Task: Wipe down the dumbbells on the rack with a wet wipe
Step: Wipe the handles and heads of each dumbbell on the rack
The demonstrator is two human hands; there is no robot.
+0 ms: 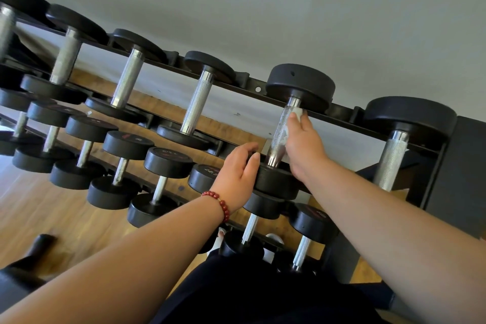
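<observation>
Grip of right hand closed round white wet wipe, pressing it against right side of ridged steel handle of dumbbell on top shelf of rack. Wipe bunched at far end of handle, just under far black head, with another scrap showing lower down beside thumb. Left hand on same dumbbell, fingers curled over rim of near black head, thumb against its side, holding it. Red bead bracelet round left wrist. Dumbbell lying across shelf, far head at back rail, near head at front rail, second from right end among those in view. On its right, well apart, bigger dumbbell at end of rack. On its left, other dumbbells with same bright handles and black heads, in a row running off toward left edge. Below, second shelf of smaller dumbbells, set close side by side, some with red marks on heads, too blurred to read. Two more small ones under right forearm, handles pale. Black frame post at right end of rack. Wooden floor beneath and to left, plain grey wall behind. Dark clothing at bottom edge between forearms.
</observation>
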